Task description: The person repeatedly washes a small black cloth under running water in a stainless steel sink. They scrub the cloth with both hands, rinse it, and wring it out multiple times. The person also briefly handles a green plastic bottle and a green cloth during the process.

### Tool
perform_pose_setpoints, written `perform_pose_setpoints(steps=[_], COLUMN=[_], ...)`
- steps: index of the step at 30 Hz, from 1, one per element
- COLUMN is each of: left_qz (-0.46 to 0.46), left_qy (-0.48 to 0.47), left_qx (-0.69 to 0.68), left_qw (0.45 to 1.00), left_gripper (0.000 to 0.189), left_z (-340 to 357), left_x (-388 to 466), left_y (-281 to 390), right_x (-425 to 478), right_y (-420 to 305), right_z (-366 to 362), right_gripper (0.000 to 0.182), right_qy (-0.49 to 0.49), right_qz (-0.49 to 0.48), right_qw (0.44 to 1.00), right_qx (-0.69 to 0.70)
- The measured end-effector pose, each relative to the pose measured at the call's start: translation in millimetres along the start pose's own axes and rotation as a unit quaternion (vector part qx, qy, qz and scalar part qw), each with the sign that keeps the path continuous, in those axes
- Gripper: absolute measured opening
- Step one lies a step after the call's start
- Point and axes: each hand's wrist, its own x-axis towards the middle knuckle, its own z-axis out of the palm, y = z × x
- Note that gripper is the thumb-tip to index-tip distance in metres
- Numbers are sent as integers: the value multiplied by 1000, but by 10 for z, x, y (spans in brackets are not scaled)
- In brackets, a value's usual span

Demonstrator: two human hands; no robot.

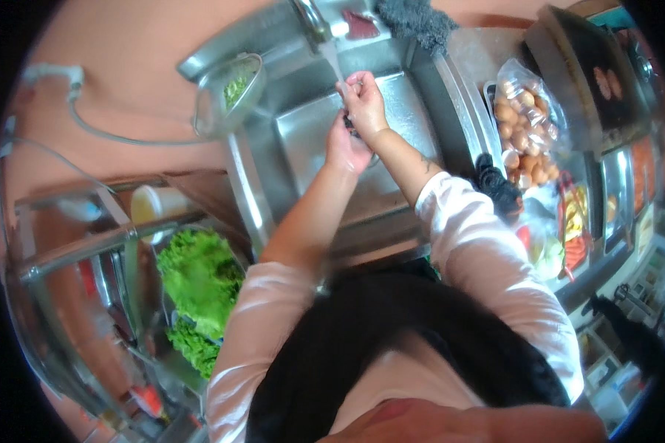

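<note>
Water (332, 61) runs from the metal faucet (312, 22) onto my hands, which are together over the stainless steel sink basin (305, 133). My right hand (366, 105) has its fingers curled under the stream, just above my left hand. My left hand (348, 145) is below it, palm turned up, with a small dark object (349, 124) partly visible at its fingers. What that object is cannot be told, and my right hand hides part of it. Both hands look wet.
A strainer with chopped greens (235, 91) sits at the sink's left rim. Leafy lettuce (199, 277) lies at lower left. On the right are a plastic bag of eggs (523, 119), a black object (496, 185) and a flat griddle (598, 83). Dark scrubbing material (415, 22) rests behind the sink.
</note>
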Motion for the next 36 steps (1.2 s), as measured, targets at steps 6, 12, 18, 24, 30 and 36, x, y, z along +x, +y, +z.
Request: perform_pose_setpoints(steps=[6, 12, 18, 24, 30, 36], left_qz=[84, 21, 74, 66, 78, 69], left_qy=[-133, 37, -83, -11, -16, 84], left_qx=[7, 17, 19, 39, 95, 139], left_qw=[988, 999, 994, 997, 992, 984], left_gripper=[43, 42, 39, 36, 33, 43], left_z=[-239, 8, -53, -25, 181, 116], left_x=[160, -95, -40, -2, 70, 231], left_y=[296, 116, 174, 91, 167, 227], right_x=[-443, -102, -472, 75, -308, -406], right_y=[-16, 9, -155, 20, 69, 21], right_z=[58, 13, 174, -178, -247, -358], right_gripper=[9, 9, 18, 17, 13, 13], right_qy=[-104, 2, -27, 49, 13, 4], right_qz=[-211, -253, -233, -368, -230, -201], right_qw=[965, 948, 966, 868, 970, 978], right_qx=[-118, -194, -107, -328, -82, -63])
